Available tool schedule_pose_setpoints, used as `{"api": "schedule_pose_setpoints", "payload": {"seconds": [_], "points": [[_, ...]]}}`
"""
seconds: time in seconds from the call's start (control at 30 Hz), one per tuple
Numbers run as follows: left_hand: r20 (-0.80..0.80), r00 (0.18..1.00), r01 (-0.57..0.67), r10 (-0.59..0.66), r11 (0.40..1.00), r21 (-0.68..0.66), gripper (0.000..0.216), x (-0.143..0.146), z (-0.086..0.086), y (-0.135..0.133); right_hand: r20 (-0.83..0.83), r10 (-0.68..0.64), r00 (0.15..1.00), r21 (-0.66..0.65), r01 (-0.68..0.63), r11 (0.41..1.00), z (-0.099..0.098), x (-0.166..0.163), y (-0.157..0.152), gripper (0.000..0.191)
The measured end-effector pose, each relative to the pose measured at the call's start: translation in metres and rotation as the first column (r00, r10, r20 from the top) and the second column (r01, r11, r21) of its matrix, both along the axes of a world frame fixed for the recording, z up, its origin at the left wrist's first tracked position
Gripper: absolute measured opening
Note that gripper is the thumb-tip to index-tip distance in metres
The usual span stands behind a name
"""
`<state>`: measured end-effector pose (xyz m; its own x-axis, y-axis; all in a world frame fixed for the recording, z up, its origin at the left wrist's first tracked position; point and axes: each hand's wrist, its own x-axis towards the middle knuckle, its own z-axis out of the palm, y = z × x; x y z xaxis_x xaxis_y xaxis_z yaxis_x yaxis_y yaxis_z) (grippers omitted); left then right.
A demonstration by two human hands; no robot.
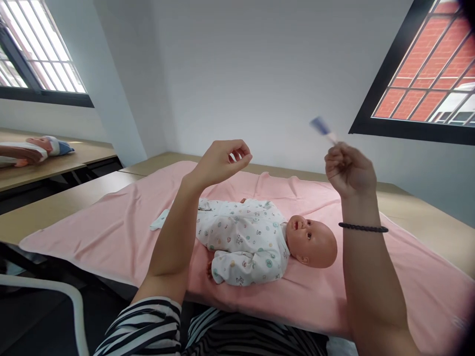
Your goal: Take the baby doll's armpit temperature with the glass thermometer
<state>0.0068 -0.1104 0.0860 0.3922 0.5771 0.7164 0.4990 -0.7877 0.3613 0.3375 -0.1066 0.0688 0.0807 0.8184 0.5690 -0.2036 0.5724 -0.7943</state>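
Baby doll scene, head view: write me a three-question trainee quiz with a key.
1. Which hand holds the blue-ended object? A. left; B. right.
2. Fill in: the doll lies on a ____ blanket.
3. True or false: the doll lies face down.

Key: 1. B, the right hand. 2. Pink. 3. False; it lies on its back.

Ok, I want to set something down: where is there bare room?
Free: the blanket between its left corner and the doll, and between the right forearm and the blanket's right edge; also the tabletop left of the blanket. Crowded: the middle, where the doll lies and the left forearm crosses in front.
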Motion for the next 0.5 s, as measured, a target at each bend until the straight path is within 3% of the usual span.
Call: {"api": "schedule_pose_setpoints", "payload": {"seconds": [0.17,0.3,0.43,0.5], "points": [[0.002,1.0,-0.007,0.007,1.0,-0.003,0.022,0.0006,0.0003,-0.0001,0.17,-0.095,0.981,-0.014,0.098,0.995,0.0023,0.0007,-0.0061,0.017],[0.009,1.0,-0.007,0.007,1.0,0.01,0.02,0.0005,-0.0005,0.0013,0.073,0.019,0.997,-0.007,-0.019,1.0,0.0008,0.007,-0.0027,0.022],[0.02,1.0,-0.005,0.005,1.0,0.018,0.02,0.0008,-0.0012,0.003,0.161,-0.03,0.986,-0.108,0.048,0.993,-0.002,0.0075,0.0023,0.021],[0.017,1.0,-0.001,0.001,1.0,0.01,0.021,0.0012,-0.0012,0.0037,0.072,0.045,0.996,-0.123,-0.036,0.992,-0.0024,0.0041,0.0027,0.023]]}}
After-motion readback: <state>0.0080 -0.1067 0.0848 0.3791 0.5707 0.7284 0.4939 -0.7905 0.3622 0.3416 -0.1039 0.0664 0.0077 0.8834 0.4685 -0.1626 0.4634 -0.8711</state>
